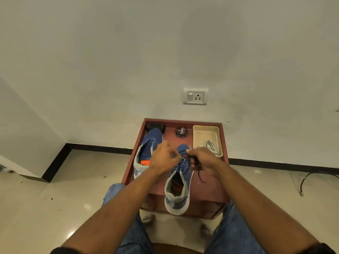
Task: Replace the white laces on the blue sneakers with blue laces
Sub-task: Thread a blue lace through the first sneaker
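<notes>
A blue sneaker point(178, 182) with a grey collar lies on the small red-brown table point(211, 186), heel toward me, with a blue lace point(180, 165) crossed through its eyelets. My left hand point(164, 156) pinches the lace near the toe-end eyelets. My right hand point(202, 160) grips the other part of the lace, and a loose dark blue end point(200, 176) hangs below it. A second blue sneaker point(146, 149) lies at the table's left, with no lace visible on it. White laces point(212, 146) lie in a beige tray point(206, 132).
A round shoe polish tin point(181, 132) and a black object point(155, 127) stand at the table's back edge by the wall. A wall socket point(195, 96) is above. My knees in jeans flank the table. A black cable point(311, 177) lies on the floor at the right.
</notes>
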